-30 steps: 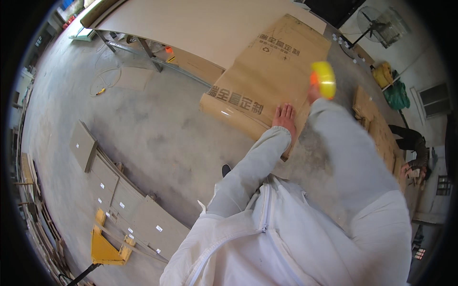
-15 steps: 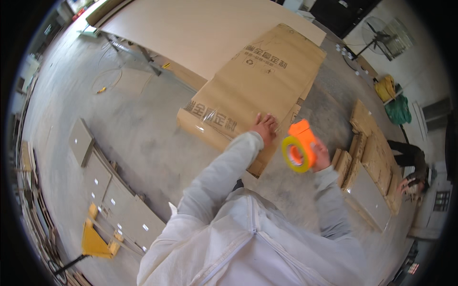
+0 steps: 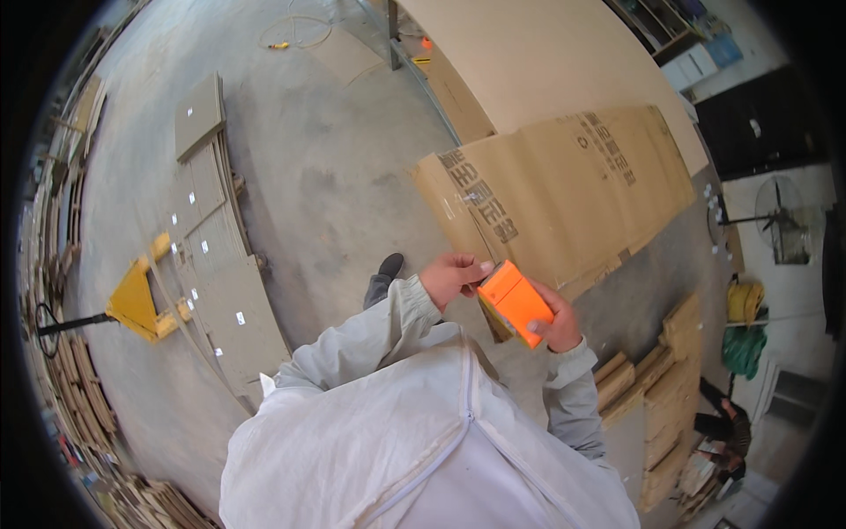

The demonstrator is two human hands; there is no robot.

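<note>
My right hand (image 3: 561,322) grips an orange tape dispenser (image 3: 515,302) just in front of my body, its fingers wrapped round one side. At the far-left end of the dispenser, the thumb and fingers of my left hand (image 3: 454,278) are pinched together; whatever is between them is too small to make out. Beyond both hands a brown cardboard package (image 3: 564,194) with dark printing lies flat, its near corner partly behind the dispenser. The yellow tape roll is hidden from this angle.
The package rests on a large pale tabletop (image 3: 520,70). To the left, flat grey-brown panels (image 3: 207,212) lie on the floor beside a yellow pallet jack (image 3: 137,300). Stacked cartons (image 3: 674,397) stand at the right, with another person (image 3: 727,428) bending past them. A fan (image 3: 780,220) is farther right.
My left hand has come off the package to the dispenser's end. The dispenser has turned, so its orange side shows instead of the yellow roll. My view has swung left.
</note>
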